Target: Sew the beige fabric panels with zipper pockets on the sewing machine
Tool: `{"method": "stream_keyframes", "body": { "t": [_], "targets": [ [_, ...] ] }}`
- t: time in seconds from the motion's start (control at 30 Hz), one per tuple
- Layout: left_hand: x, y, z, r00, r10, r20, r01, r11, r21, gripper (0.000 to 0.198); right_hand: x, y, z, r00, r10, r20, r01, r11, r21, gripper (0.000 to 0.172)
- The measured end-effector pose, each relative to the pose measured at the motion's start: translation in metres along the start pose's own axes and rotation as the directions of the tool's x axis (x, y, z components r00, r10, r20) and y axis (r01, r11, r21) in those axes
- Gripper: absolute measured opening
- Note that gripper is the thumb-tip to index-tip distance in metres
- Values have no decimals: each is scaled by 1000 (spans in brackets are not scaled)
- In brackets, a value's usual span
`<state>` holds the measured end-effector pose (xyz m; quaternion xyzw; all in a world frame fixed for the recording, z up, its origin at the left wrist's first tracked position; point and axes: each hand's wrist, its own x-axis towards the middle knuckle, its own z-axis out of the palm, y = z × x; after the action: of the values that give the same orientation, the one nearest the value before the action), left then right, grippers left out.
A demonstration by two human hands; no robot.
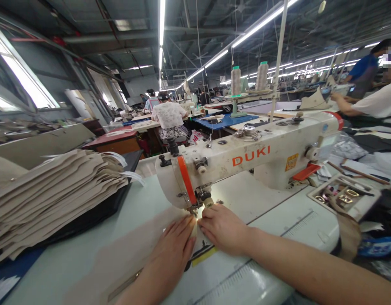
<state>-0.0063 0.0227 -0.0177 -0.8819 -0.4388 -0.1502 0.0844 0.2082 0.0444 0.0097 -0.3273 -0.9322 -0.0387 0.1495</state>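
A white sewing machine (221, 165) marked DUKI stands before me, its lamp lighting the needle area (195, 212). My left hand (174, 241) lies flat just left of the needle, fingers stretched toward it over a pale beige piece of cloth (132, 250). To the right of the presser foot is my right hand (225, 228), its fingers bent and pressed together close to the machine bed. Whatever those fingertips hold is hidden. Between the two hands, the lit strip by the needle is too bright to make out clearly.
Stacked beige fabric pieces (55, 195) lie at the left on black material. A tray (344, 195) with metal buckles sits at the right. Two thread cones (235, 82) stand behind the machine. One person (170, 114) sits ahead; others work at the right.
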Motion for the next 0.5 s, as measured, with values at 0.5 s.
{"method": "stream_keyframes", "body": {
  "t": [0.5],
  "targets": [
    [-3,-6,0,999,-44,12,45,999,-15,42,-4,0,5,999,25,-24,-24,999,38,19]
  ]
}}
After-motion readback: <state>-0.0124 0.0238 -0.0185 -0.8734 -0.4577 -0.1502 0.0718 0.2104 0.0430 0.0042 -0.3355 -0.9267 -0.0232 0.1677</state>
